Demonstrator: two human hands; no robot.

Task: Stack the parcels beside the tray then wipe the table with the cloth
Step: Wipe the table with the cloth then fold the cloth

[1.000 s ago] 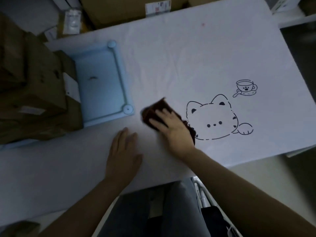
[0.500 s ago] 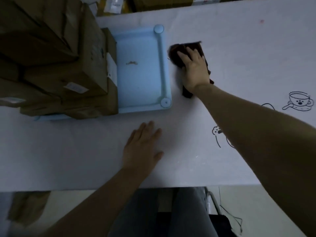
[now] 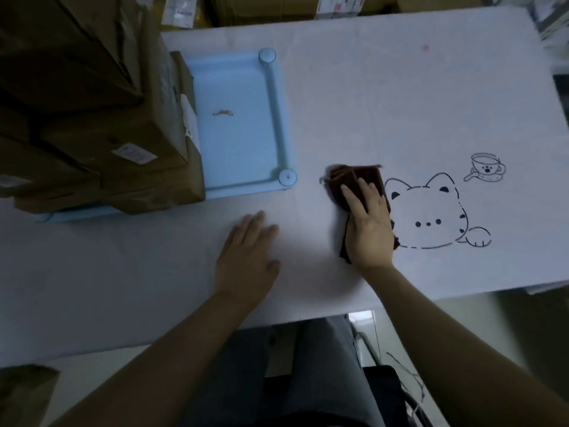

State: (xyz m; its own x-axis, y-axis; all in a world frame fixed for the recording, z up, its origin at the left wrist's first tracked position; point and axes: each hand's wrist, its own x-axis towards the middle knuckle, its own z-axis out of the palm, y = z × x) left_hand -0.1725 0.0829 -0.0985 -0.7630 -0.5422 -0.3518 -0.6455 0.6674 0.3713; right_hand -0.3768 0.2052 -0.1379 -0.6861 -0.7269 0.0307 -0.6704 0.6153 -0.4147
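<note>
- A stack of brown cardboard parcels (image 3: 92, 118) stands at the table's far left corner, with white labels on some faces. The stack covers the left part of the tray, and a strip of blue shows under its near edge.
- A light blue tray (image 3: 278, 118) with a raised rim lies just right of the parcels, toward the far edge of the table. One small brown scrap (image 3: 222, 113) lies on its floor.
- The person's left hand (image 3: 246, 257) lies palm down on the white table (image 3: 400, 87) near its near edge, fingers straight and close together, holding nothing.
- A dark brown cloth (image 3: 354, 180) lies on the table, right of the tray's near right corner and apart from it.
- The right hand (image 3: 368, 229) presses flat on the cloth, fingers straight and slightly spread. The cloth's edge is blurred.
- A printed cat outline (image 3: 428, 211) on the table surface touches the cloth's right side.
- A small printed teacup (image 3: 486, 171) sits beyond it, toward the right edge.
</note>
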